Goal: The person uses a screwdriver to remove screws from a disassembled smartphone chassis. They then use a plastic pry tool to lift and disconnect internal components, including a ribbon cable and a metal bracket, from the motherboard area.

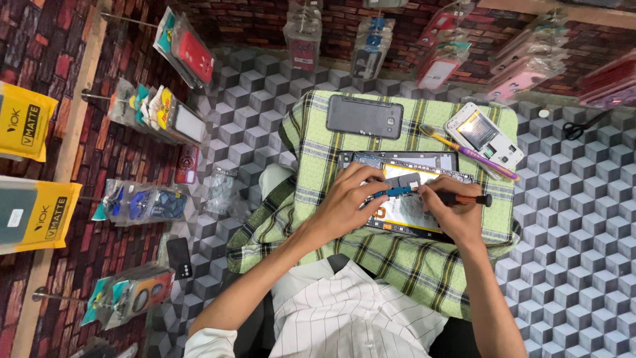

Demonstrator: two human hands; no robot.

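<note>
An opened phone (pixel 404 199), its long axis running left to right, is lain on the green checked cloth (pixel 397 258) near the cloth's middle, and is pressed down by the left hand (pixel 348 199), whose fingers are curled onto its near-left part. A screwdriver (pixel 430 194) with a blue shaft and orange-black handle is pinched closed in the right hand (pixel 450 212), its tip pointed left over the phone. Toward the cloth's far edge a dark back cover (pixel 364 117) is seen, and at the far-right corner a second opened phone (pixel 483 136) and a purple-yellow toothbrush (pixel 467 151), none blocking the hands.
</note>
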